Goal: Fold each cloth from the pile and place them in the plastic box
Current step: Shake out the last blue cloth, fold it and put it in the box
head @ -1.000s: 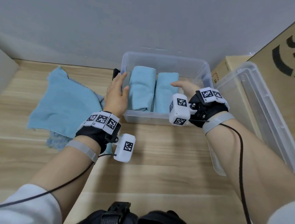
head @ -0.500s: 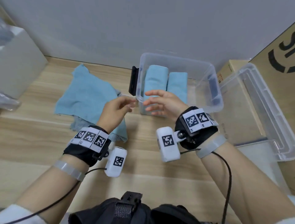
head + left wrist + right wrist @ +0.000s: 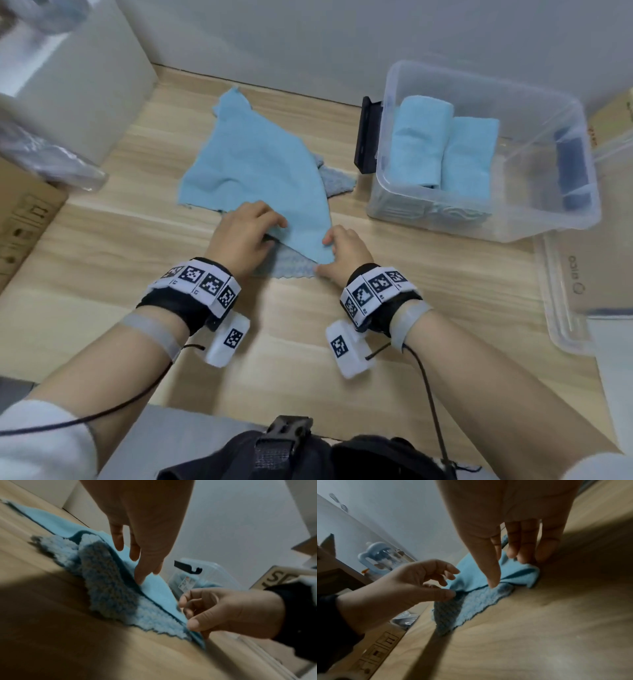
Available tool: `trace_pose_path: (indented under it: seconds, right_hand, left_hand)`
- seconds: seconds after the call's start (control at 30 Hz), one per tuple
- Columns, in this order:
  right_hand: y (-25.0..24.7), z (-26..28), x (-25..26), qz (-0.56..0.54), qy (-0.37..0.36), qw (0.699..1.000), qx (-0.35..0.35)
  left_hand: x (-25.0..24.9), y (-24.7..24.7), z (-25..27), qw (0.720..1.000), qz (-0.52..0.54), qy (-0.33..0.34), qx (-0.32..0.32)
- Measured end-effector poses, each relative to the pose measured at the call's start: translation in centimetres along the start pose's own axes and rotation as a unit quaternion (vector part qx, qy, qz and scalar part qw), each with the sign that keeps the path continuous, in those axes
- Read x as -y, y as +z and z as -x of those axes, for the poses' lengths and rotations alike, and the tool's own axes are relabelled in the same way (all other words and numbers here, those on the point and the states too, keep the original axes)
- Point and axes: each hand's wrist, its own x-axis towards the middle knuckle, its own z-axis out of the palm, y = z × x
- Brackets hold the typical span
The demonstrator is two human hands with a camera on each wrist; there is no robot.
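Table (image 3: 308,359), wood, bears all. Box (image 3: 513,222), clear plastic, at 2 o'clock from the hands, with two folded cloths (image 3: 442,150) side by side inside it. Top cloth (image 3: 253,164), smooth light blue, lies spread at 12 o'clock over a nubby one (image 3: 291,267) whose edge shows at the near side; together they are the pile. Judgement: both cloths light, limp, no stiffness, so they will sag and drag unless taken at two corners; the smooth one may slide on the fleecy one beneath, or pull it along. Best hold looks to be the near edge, one corner per hand. Left hand (image 3: 243,236) sits on the near-left part of the top cloth, fingers curled, thumb and fingertips closing at its edge; a firm pinch cannot be told. Right hand (image 3: 346,253) at the near-right corner, fingertips on the cloth, thumb on the nubby edge; hold likewise unclear. Hands are near each other, not touching.
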Motion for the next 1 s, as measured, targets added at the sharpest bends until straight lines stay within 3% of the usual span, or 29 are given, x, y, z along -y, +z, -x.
trace_pose_path:
  seconds: [0.23, 0.4, 0.47, 0.53, 0.63, 0.73, 0.83, 0.93, 1.0]
  right_hand:
    - [0.2, -0.1, -1.0, 0.007, 0.011, 1.0, -0.028]
    - [-0.3, 0.3, -0.9, 0.013, 0.027, 0.999, -0.044]
    - [-0.9, 0.9, -0.6, -0.061, 0.007, 0.996, -0.062]
    - [-1.7, 1.9, 0.3, -0.154, -0.044, 0.984, -0.075]
    - [-3.6, 3.1, 1.8, -0.166, -0.102, 0.973, -0.122]
    - [-6.1, 4.3, 2.9, -0.239, -0.113, 0.948, -0.176]
    - [-8.8, 6.8, 3.4, -0.358, -0.136, 0.914, -0.136]
    - [-10.8, 9.8, 3.3, -0.389, -0.179, 0.896, -0.118]
    - [-11.5, 11.1, 2.7, -0.388, -0.183, 0.892, -0.145]
  left_hand:
    - [0.5, 1.0, -1.8, 0.993, -0.098, 0.064, -0.002]
    - [-0.2, 0.1, -2.2, 0.998, -0.044, 0.033, -0.033]
    - [-1.4, -1.0, -2.2, 0.998, 0.007, 0.015, -0.058]
    - [-3.5, -2.3, -2.2, 0.995, 0.059, 0.012, -0.085]
    - [-7.3, -4.1, -2.1, 0.987, 0.112, 0.04, -0.108]
    - [-11.3, -5.9, -1.7, 0.975, 0.148, 0.087, -0.142]
    - [-14.7, -7.2, -1.2, 0.968, 0.158, 0.109, -0.163]
    - [-17.3, -7.8, -0.7, 0.96, 0.201, 0.116, -0.156]
    - [-18.7, -8.0, -0.6, 0.952, 0.239, 0.122, -0.149]
